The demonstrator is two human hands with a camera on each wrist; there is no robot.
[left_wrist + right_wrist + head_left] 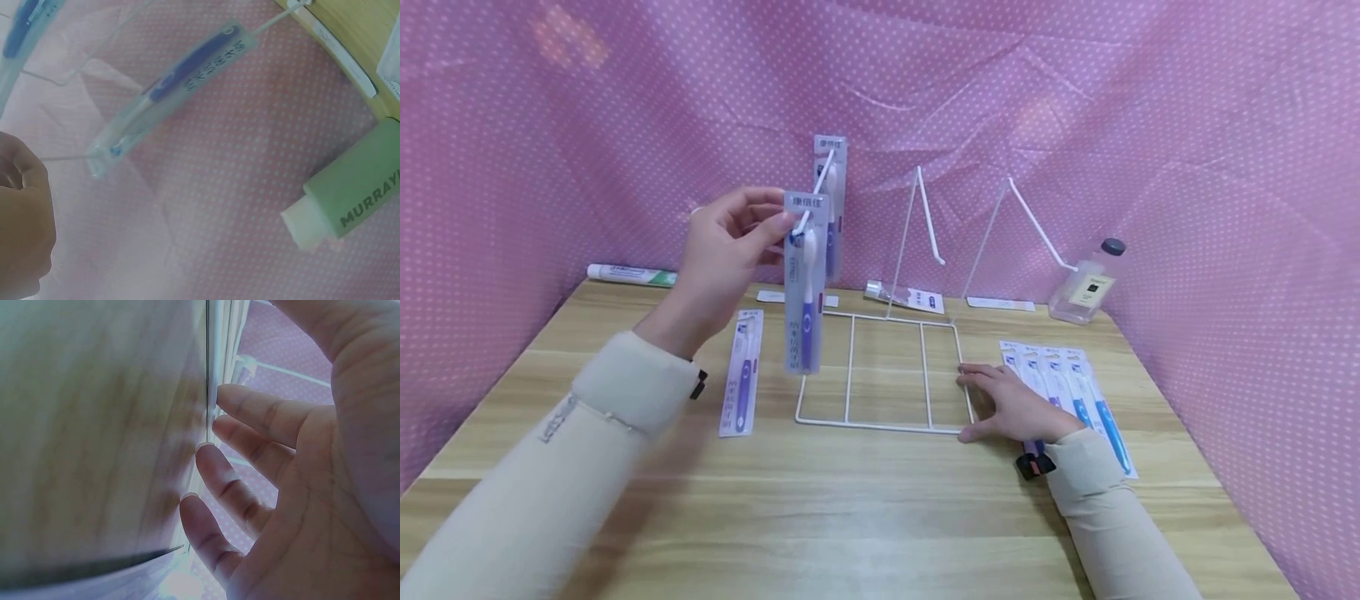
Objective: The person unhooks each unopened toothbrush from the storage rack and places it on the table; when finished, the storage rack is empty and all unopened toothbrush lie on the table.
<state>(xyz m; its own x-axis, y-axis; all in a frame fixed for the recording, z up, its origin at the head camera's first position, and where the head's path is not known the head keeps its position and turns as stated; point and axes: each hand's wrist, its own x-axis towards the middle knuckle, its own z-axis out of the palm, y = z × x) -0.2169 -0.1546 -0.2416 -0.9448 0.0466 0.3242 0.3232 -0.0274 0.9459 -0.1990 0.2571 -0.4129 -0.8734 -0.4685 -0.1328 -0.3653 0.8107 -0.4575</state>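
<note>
My left hand pinches the upper edge of a packaged toothbrush with a purple handle, which hangs upright at the front tip of the left hook. Farther back on that hook hangs another packaged toothbrush. Both belong to a white wire rack with three prongs. My right hand lies low at the rack's right side, its fingers extended and spread, with fingertips right at the side rod.
A purple packaged toothbrush lies left of the rack. Several packaged toothbrushes lie in a row at right. Behind are toothpaste tubes, a clear bottle with a black cap and, in the left wrist view, a green bottle. Pink dotted cloth surrounds the table.
</note>
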